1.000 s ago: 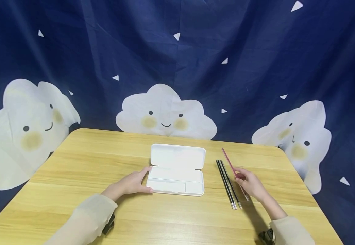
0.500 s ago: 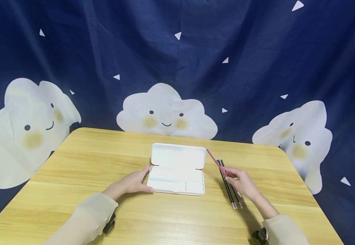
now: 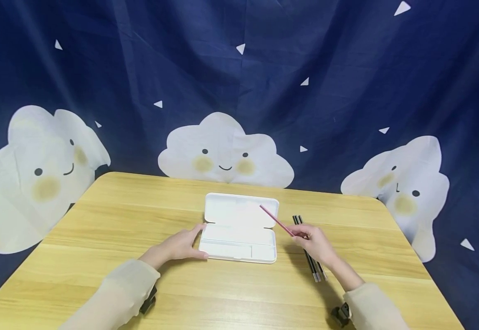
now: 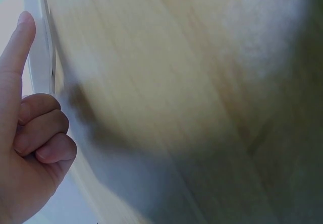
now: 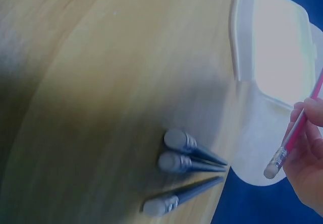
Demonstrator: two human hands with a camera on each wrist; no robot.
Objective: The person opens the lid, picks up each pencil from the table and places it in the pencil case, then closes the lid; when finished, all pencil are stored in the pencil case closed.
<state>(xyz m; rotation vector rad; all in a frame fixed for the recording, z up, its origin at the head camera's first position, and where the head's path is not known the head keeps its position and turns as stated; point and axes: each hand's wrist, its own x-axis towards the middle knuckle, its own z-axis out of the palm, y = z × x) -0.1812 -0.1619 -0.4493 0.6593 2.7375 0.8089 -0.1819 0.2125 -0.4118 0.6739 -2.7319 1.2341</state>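
Observation:
An open white pencil case lies on the table, lid folded back. My left hand holds its left end between thumb and index finger; in the left wrist view the other fingers of that hand are curled beside the case's wall. A pink pencil is pinched in my right hand, raised and slanting so its far end passes in front of the lid. Its eraser end shows in the right wrist view. Three black pencils lie on the table under the right hand, partly hidden.
The case has one long compartment and a small one at its front. The wooden table ends at a dark blue curtain printed with smiling clouds.
My right hand has carried the pink pencil leftward from beside the black pencils, across them, toward the case. The left hand and the case have stayed in place.

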